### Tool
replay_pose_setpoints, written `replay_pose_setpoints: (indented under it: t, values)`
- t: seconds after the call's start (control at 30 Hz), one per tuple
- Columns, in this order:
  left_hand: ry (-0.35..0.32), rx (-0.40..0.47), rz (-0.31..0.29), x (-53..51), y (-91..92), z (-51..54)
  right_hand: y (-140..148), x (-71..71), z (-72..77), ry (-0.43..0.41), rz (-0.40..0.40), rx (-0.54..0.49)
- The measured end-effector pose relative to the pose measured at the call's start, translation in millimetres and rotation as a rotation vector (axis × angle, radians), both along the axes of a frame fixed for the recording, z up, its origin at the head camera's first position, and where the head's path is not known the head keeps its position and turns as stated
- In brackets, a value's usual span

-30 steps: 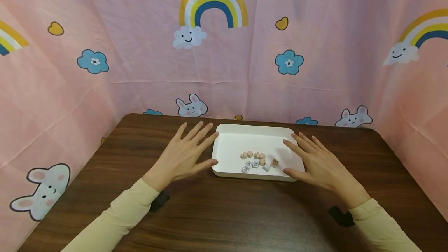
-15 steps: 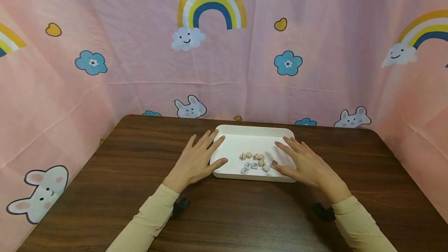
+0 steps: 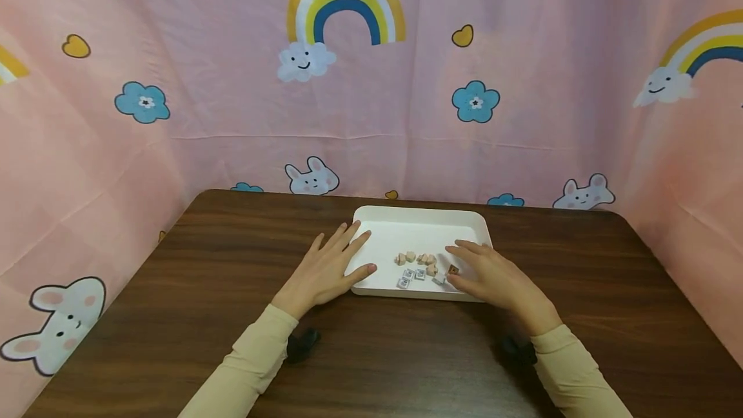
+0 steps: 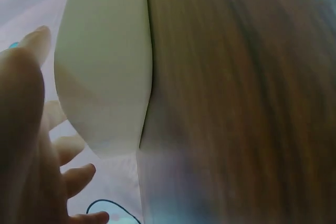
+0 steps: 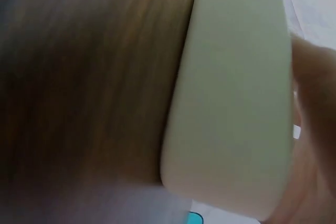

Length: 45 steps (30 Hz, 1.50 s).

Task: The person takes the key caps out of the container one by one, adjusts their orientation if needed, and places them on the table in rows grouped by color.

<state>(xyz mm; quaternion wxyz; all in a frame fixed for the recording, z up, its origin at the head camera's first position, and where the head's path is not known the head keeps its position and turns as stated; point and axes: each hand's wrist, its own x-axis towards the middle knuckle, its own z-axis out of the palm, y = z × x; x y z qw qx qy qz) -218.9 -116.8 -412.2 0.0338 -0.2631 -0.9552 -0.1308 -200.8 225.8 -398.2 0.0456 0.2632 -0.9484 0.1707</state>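
A shallow white tray (image 3: pixel 418 229) lies on the dark wood table. Inside it are several small pale wooden pieces (image 3: pixel 431 270), several small whitish-grey square tiles (image 3: pixel 420 274) and a brown square block (image 3: pixel 453 269). At the tray's left end, my left hand (image 3: pixel 325 273) hovers with fingers spread, holding nothing. My right hand (image 3: pixel 496 281) is over the tray's right end, thumb and index finger apart beside the brown block; whether they touch it is unclear. Both wrist views show the tray's outer wall (image 4: pixel 105 61) close up, with part of the right hand (image 5: pixel 317 103) in the right one.
The wood table (image 3: pixel 395 353) extends around the tray on all sides. Behind it and at both sides hangs a pink curtain (image 3: pixel 244 50) printed with rainbows, flowers and rabbits. A dark object shows under each wrist.
Both hands have moved inward over the tray's ends, the right one farther left to the brown block. The right fingers have bent slightly. The head view has shifted a little.
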Motion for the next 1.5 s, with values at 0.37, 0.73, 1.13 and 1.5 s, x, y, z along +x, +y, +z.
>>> replay_pose_setpoints:
  t: [0.37,0.73,1.13,1.5]
  values:
    - [-0.108,-0.013,-0.001,-1.5,3.9,-1.8,-5,-10.2,-5.5,-0.011,0.023,-0.018]
    - [-0.181,0.036,0.015,-8.9,9.6,-4.1,4,-18.5,-13.5,0.031,0.032,-0.059]
    - [-0.191,0.052,0.032,-9.9,8.1,-5.9,0,-20.3,-18.8,0.076,0.026,-0.204]
    - [-0.25,0.205,-0.001,-13.9,5.9,-11.8,-47,5.0,-6.6,0.147,0.282,-0.465]
